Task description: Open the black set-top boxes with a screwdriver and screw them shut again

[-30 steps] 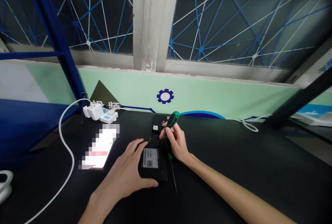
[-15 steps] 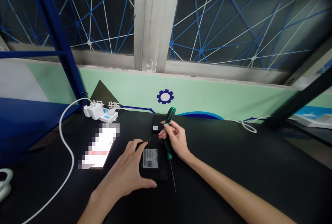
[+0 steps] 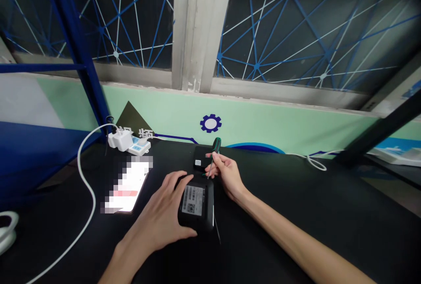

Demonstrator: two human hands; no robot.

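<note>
Far left on the matte black table [image 3: 296, 214], a smooth white cable [image 3: 86, 182] curves up to a blocky white charger [image 3: 120, 140]. Just right of it a flat phone [image 3: 126, 184] lies face up, its screen lit. The left hand [image 3: 161, 220] lies spread and flat, fingers over the left side of a black box [image 3: 196, 203] and thumb along its near edge. It rests on the box and is not curled round it. The box is a rounded plastic slab with a white printed label on top, lying directly under and right of that hand. At its right edge a thin metal shaft [image 3: 217, 232] lies on the table. The right hand [image 3: 227, 173] sits just beyond the box's far corner, fingers pinched on a screwdriver [image 3: 216, 143] with a ribbed green-and-black handle, held nearly upright with its tip at the box's far edge. Behind it lies a smaller black case [image 3: 199, 159].
</note>
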